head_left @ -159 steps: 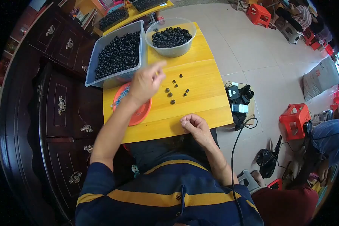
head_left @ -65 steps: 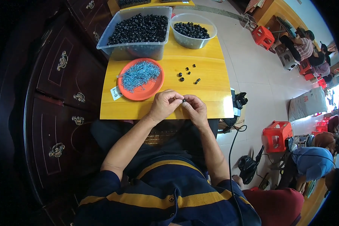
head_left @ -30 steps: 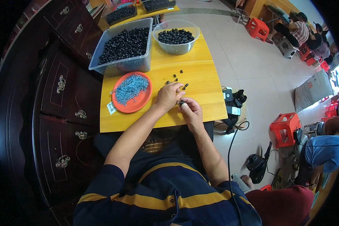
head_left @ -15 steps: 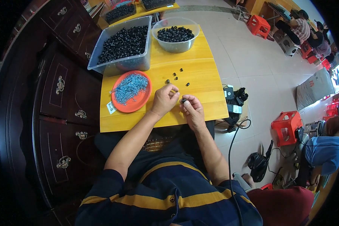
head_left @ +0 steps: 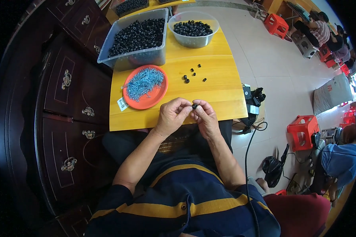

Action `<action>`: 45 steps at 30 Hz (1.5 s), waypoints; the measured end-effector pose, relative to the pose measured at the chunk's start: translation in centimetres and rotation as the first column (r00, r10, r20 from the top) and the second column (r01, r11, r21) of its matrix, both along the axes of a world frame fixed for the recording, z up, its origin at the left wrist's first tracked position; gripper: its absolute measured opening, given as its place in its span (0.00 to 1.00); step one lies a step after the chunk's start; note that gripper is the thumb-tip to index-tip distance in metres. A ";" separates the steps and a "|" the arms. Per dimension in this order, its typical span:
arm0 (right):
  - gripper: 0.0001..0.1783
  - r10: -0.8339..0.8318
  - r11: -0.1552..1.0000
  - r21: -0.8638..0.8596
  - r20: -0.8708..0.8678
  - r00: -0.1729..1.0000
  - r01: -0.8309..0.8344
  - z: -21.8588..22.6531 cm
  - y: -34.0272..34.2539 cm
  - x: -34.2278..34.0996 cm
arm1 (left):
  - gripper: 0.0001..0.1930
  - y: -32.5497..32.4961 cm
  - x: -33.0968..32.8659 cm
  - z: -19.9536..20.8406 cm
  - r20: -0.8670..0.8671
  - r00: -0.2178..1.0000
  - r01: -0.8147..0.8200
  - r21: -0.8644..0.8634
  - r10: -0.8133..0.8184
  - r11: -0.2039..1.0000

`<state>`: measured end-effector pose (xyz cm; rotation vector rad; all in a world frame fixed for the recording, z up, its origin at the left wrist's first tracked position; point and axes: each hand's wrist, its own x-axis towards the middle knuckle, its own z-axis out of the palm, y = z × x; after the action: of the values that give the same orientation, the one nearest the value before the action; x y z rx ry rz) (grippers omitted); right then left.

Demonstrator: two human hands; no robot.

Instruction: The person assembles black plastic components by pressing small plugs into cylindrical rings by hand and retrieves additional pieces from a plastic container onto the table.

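My left hand (head_left: 172, 117) and my right hand (head_left: 207, 120) meet above the near edge of the yellow table (head_left: 146, 121). A small black ring-shaped piece (head_left: 194, 106) is pinched by the right thumb and fingers. The left thumb and forefinger are pressed together against its side; whatever lies between them is too small to make out. Farther back on the tabletop lie several loose black pieces, among them a larger pair (head_left: 186, 79) side by side and a single one (head_left: 205, 79) to the right. Left of my hands, a red plate (head_left: 159, 96) holds a heap of tiny bluish metallic parts (head_left: 145, 83).
A clear bin (head_left: 136, 58) and a round clear tub (head_left: 194, 41), both filled with black pieces, stand at the back. Dark wooden drawers (head_left: 63, 102) rise on the left. A black cable (head_left: 247, 158) runs down beside my right arm. Red stools (head_left: 302, 132) and seated people are at right.
My left hand has drawn back toward me and joined the right hand at the black piece. An additional loose piece now shows beside the larger one. The view has shifted slightly.
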<state>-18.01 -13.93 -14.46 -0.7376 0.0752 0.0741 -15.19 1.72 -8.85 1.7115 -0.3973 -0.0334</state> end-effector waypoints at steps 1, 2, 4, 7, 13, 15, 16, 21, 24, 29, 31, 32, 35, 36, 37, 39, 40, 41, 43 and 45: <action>0.13 0.018 1.000 0.022 0.011 1.000 -0.018 0.1 0.2 -0.3 | 0.04 0.2 -0.2 0.0 0.014 1.000 0.021 -0.007 -0.021 1.000; 0.13 0.035 0.998 0.044 0.023 0.999 -0.036 0.2 0.4 -0.5 | 0.04 0.4 -0.4 0.0 0.008 1.000 0.022 -0.006 -0.022 1.000; 0.12 0.041 0.999 0.019 0.018 0.999 -0.041 0.5 0.7 -0.8 | 0.06 0.6 -0.9 0.7 0.057 0.998 -0.021 0.041 0.018 0.999; 0.11 0.043 0.999 -0.019 0.013 0.999 -0.043 0.5 0.9 -1.1 | 0.08 0.9 -1.5 1.4 0.184 0.983 -0.039 0.123 0.016 0.992; 0.11 0.067 0.995 -0.081 0.022 0.998 -0.065 0.6 0.7 -1.5 | 0.11 1.7 -2.2 1.6 0.244 0.969 -0.087 0.188 0.039 0.978; 0.11 0.067 0.993 -0.093 -0.001 0.998 -0.067 1.1 0.9 -1.7 | 0.10 1.8 -2.2 1.6 0.271 0.962 -0.086 0.183 0.034 0.979; 0.11 0.054 0.993 -0.101 -0.005 0.999 -0.054 1.3 1.0 -1.7 | 0.10 1.9 -2.3 1.5 0.298 0.954 -0.084 0.176 0.028 0.981; 0.13 0.053 0.990 -0.131 -0.009 0.999 -0.054 1.3 1.0 -1.7 | 0.10 2.2 -2.3 1.3 0.348 0.937 -0.091 0.177 0.024 0.980; 0.13 0.064 0.990 -0.122 -0.017 0.998 -0.066 1.6 1.1 -1.8 | 0.10 2.4 -2.4 1.4 0.396 0.918 -0.098 0.189 0.015 0.977; 0.11 0.102 0.975 -0.191 -0.057 0.993 -0.111 1.8 0.7 -1.9 | 0.10 2.9 -2.7 2.2 0.517 0.855 -0.132 0.297 -0.043 0.946; 0.11 0.125 0.969 -0.206 -0.058 0.990 -0.134 1.9 0.5 -1.9 | 0.10 3.2 -2.8 2.6 0.520 0.850 -0.112 0.333 -0.084 0.936; 0.11 0.149 0.963 -0.220 -0.059 0.987 -0.158 2.0 0.4 -1.9 | 0.10 3.5 -2.7 2.5 0.520 0.850 -0.112 0.333 -0.083 0.936; 0.11 0.260 0.957 -0.138 0.003 0.966 -0.257 2.1 -0.2 -2.0 | 0.11 4.3 -2.4 2.6 0.259 0.955 0.091 0.212 -0.146 0.973; 0.11 0.262 0.956 -0.136 0.003 0.965 -0.259 2.4 -0.1 -2.0 | 0.11 4.6 -2.5 2.6 0.105 0.979 0.163 0.119 -0.176 0.979; 0.11 0.298 0.947 -0.135 0.019 0.955 -0.292 2.8 0.0 -2.1 | 0.11 4.8 -2.6 2.7 -0.049 0.975 0.218 0.014 -0.217 0.976; 0.10 0.332 0.936 -0.133 0.034 0.943 -0.325 3.6 0.1 -2.1 | 0.11 4.8 -2.7 3.2 -0.059 0.973 0.221 -0.003 -0.221 0.975; 0.10 0.326 0.941 -0.110 0.042 0.945 -0.320 4.0 0.3 -2.2 | 0.10 4.7 -2.7 3.4 -0.069 0.972 0.226 -0.022 -0.227 0.974; 0.10 0.319 0.946 -0.086 0.049 0.947 -0.314 4.1 0.4 -2.2 | 0.10 4.6 -2.8 3.4 -0.069 0.971 0.227 -0.022 -0.228 0.974; 0.10 0.305 0.950 -0.088 0.050 0.951 -0.300 4.0 0.6 -2.1 | 0.10 4.4 -3.0 3.3 0.190 0.971 0.142 0.027 -0.144 0.990; 0.09 0.291 0.954 -0.090 0.050 0.956 -0.285 3.8 0.9 -2.1 | 0.10 4.4 -3.3 3.1 0.272 0.956 0.095 0.079 -0.113 0.992</action>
<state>-20.14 -13.05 -10.67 -0.8285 -0.0911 0.3283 -18.46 6.10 -5.75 1.7628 -0.7008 0.1182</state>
